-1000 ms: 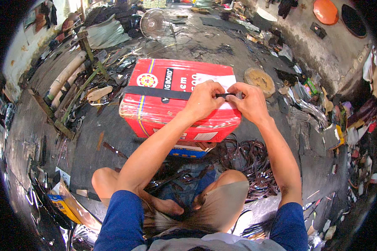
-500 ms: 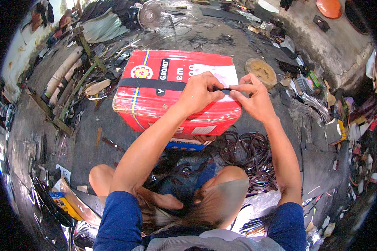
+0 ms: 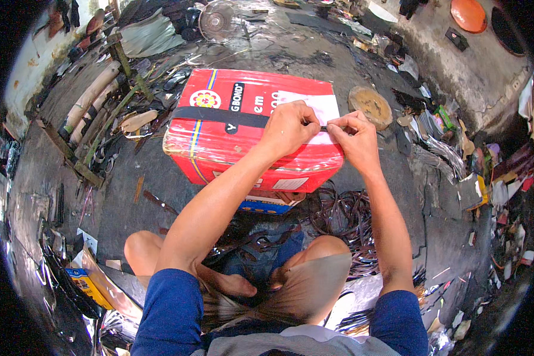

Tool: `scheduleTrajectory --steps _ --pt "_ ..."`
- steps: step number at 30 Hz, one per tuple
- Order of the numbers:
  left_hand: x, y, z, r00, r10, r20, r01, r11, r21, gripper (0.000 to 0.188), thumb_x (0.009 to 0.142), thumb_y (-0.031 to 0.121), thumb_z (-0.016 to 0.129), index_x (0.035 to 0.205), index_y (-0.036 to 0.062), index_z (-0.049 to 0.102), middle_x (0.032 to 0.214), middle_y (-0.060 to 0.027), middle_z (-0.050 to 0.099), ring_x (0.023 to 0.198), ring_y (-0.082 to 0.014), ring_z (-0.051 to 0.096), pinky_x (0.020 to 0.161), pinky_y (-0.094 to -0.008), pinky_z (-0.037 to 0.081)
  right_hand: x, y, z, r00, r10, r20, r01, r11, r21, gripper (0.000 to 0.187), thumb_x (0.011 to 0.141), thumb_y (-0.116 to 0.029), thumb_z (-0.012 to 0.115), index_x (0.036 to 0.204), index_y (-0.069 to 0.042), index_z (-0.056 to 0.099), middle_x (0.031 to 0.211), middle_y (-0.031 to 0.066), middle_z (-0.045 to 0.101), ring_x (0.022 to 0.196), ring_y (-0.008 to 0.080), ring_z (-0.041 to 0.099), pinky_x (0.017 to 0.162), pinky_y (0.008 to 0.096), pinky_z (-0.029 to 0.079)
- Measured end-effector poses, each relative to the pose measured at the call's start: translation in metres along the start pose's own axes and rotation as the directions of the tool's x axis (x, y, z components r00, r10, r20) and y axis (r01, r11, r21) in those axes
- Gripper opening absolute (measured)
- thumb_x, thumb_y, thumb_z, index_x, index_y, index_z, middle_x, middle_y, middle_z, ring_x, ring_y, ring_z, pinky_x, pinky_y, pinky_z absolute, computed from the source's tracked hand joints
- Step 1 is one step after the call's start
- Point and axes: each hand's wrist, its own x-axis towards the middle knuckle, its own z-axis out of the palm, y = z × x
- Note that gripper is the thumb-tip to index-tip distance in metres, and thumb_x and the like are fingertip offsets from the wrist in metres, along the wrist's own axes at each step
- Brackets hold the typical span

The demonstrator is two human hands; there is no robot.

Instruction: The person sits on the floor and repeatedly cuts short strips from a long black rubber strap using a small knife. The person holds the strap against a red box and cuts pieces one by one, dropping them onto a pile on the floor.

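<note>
A red carton wrapped in clear plastic (image 3: pixel 237 155) sits in front of me. Across its top lies a flat black strip (image 3: pixel 210 114), which runs under my left hand (image 3: pixel 288 129). The left thumb and fingers pinch a dark, narrow part of the strip above a white paper patch (image 3: pixel 323 108) at the carton's right end. Close beside it, my right hand (image 3: pixel 359 142) is closed too, thumb and forefinger pinching the strip's dark end. The fingers hide most of that end. A blue and white box (image 3: pixel 264 206) shows beneath the red carton.
A heap of dark glossy strips (image 3: pixel 344 219) lies right of my crossed legs. A round wooden block (image 3: pixel 370 108) stands beyond my right hand. Wooden bars and rolls (image 3: pixel 92 98) lie at the left. A fan (image 3: pixel 216 21) stands at the back, and scraps (image 3: pixel 433 139) litter the right.
The carton shifts slightly rightward in the view. Both hands keep their pinch on the strip, with the fingertips a little differently bent and the right hand slightly lower.
</note>
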Motion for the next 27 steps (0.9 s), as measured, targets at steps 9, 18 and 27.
scheduleTrajectory --steps 9,18,27 --pt "0.031 0.020 -0.013 0.968 -0.059 0.243 -0.003 0.968 0.251 0.017 0.073 0.017 0.068 0.076 0.0018 0.073 0.081 -0.0220 0.070 0.080 -0.0397 0.070 0.074 -0.0464 0.055 0.006 0.003 0.012 0.893 0.428 0.138 -0.429 0.722 0.543 0.026 0.080 -0.004 0.073 0.100 -0.009 0.056 0.077 -0.0035 0.056 0.064 0.0070 0.052 0.055 0.0245 0.041" --pt "0.025 0.015 0.000 0.966 0.176 0.190 -0.179 0.984 0.000 0.015 0.077 0.016 0.072 0.083 0.0027 0.075 0.080 -0.0138 0.067 0.070 -0.0262 0.067 0.065 -0.0365 0.052 -0.010 0.015 0.014 0.955 0.294 -0.042 -0.271 0.920 0.284 0.032 0.098 -0.037 0.065 0.083 -0.010 0.058 0.065 -0.0032 0.053 0.053 0.0054 0.045 0.046 0.0254 0.034" --pt "0.025 0.011 0.022 0.977 0.178 0.119 -0.153 0.968 -0.197 0.009 0.078 0.010 0.074 0.081 0.0019 0.075 0.077 -0.0082 0.068 0.070 -0.0162 0.067 0.063 -0.0313 0.052 -0.032 0.024 0.011 0.672 0.510 0.537 -0.585 -0.079 0.807 0.025 0.101 -0.038 0.060 0.093 -0.015 0.055 0.073 -0.0041 0.054 0.046 0.0064 0.041 0.036 0.0244 0.033"
